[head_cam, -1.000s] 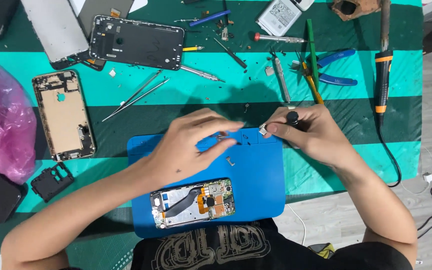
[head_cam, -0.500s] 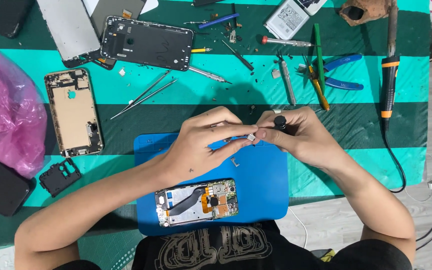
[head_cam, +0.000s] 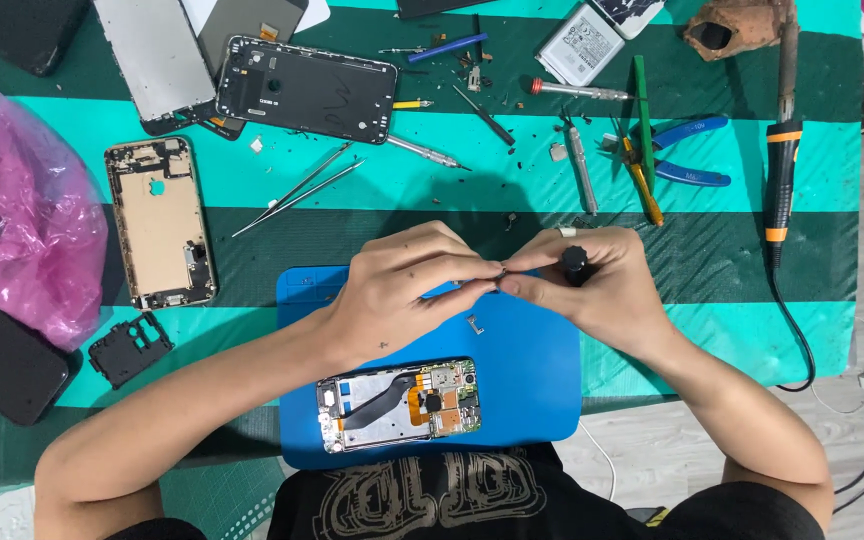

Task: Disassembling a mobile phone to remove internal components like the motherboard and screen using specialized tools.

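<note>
Screwdriver lies level, tip leftward, between right hand and left hand.

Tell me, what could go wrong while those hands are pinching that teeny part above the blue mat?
1. The tiny part sits pinched between the fingertips of the left hand and right hand; if it slips, it could bounce off the blue mat and get lost.
2. The opened phone lies uncovered near the person's body, so an arm might bump it.
3. A loose small bracket on the mat could get swept away.
</note>
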